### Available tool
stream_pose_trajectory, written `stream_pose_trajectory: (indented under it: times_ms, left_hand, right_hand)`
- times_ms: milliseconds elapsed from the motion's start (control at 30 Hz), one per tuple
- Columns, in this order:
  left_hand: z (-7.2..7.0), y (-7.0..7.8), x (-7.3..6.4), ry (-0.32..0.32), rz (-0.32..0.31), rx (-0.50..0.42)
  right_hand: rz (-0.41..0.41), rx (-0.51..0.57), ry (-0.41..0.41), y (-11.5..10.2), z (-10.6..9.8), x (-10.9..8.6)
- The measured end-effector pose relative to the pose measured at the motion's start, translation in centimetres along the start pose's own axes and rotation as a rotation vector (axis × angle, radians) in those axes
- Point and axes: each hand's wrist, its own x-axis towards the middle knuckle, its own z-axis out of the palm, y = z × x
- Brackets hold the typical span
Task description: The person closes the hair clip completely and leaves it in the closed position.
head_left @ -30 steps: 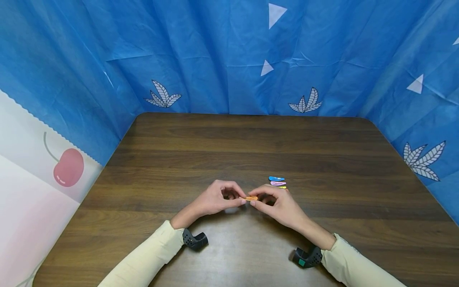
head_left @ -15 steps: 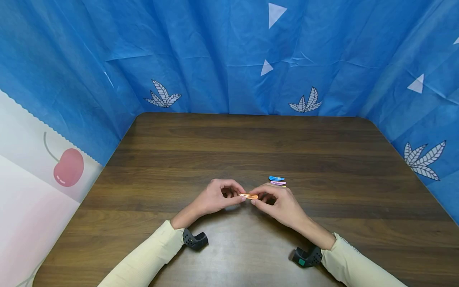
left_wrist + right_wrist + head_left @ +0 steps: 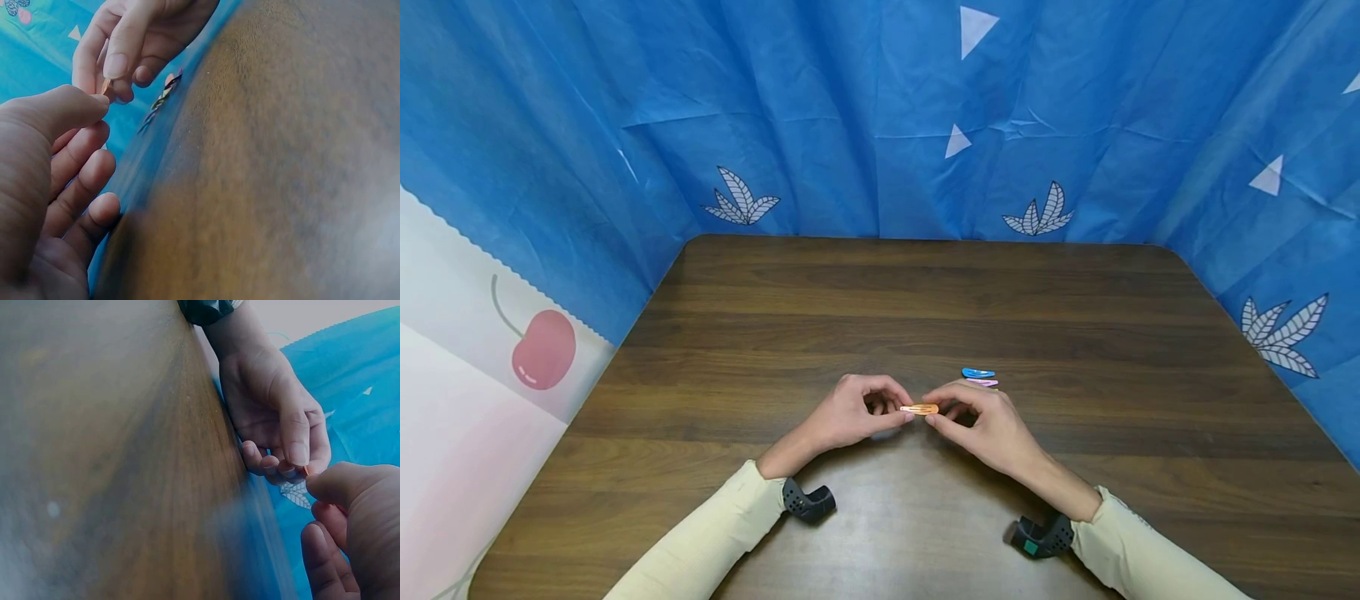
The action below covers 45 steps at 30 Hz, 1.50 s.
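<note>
An orange snap hair clip (image 3: pixel 920 409) is held level above the table between both hands, its narrow end to the left. My left hand (image 3: pixel 859 410) pinches that end between thumb and forefinger. At the wider end, my right hand (image 3: pixel 983 419) pinches it in the same way. The left wrist view shows only a sliver of the clip (image 3: pixel 106 85) between the two thumbs. Just beyond the right hand, a blue hair clip (image 3: pixel 978 372) and a pink hair clip (image 3: pixel 982 382) lie side by side on the table. The right hand covers what lies nearer.
The brown wooden table (image 3: pixel 880 317) reaches back to a blue curtain (image 3: pixel 850 125) hanging along its far edge and sides. Black wrist devices sit on both forearms, the left device (image 3: pixel 808 502) and the right device (image 3: pixel 1042 537) close over the tabletop.
The orange clip has risen slightly and turned so its flat face shows more. The right hand has shifted up a little, covering the yellow clip that showed earlier. The left hand has hardly moved.
</note>
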Motion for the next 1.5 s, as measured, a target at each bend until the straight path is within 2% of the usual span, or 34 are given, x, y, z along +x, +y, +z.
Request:
stream_pose_trajectory:
  times_ms: [400, 633, 933, 1100, 1300, 1500]
  left_hand:
    - [-0.1, -0.1, 0.0, 0.004, 0.018, 0.010]
    - [-0.1, -0.3, 0.5, 0.023, 0.014, 0.012]
    - [-0.3, 0.1, 1.5, 0.039, 0.086, 0.127]
    - [-0.4, 0.5, 2.3, 0.037, 0.111, 0.152]
    - [-0.4, 0.8, 3.3, 0.057, 0.111, 0.164]
    - [-0.4, 1.1, 4.4, 0.048, 0.094, 0.173]
  right_hand:
    - [0.031, 0.025, -0.010, 0.1, 0.1, 0.1]
    - [0.037, 0.026, -0.007, -0.1, -0.3, 0.4]
    - [0.051, 0.034, -0.015, 0.1, -1.3, 0.8]
    - [0.088, 0.006, -0.013, 0.2, -2.0, 0.9]
    - [0.121, 0.006, -0.008, 0.1, -2.8, 1.7]
    - [0.165, -0.014, -0.002, 0.6, -3.9, 2.4]
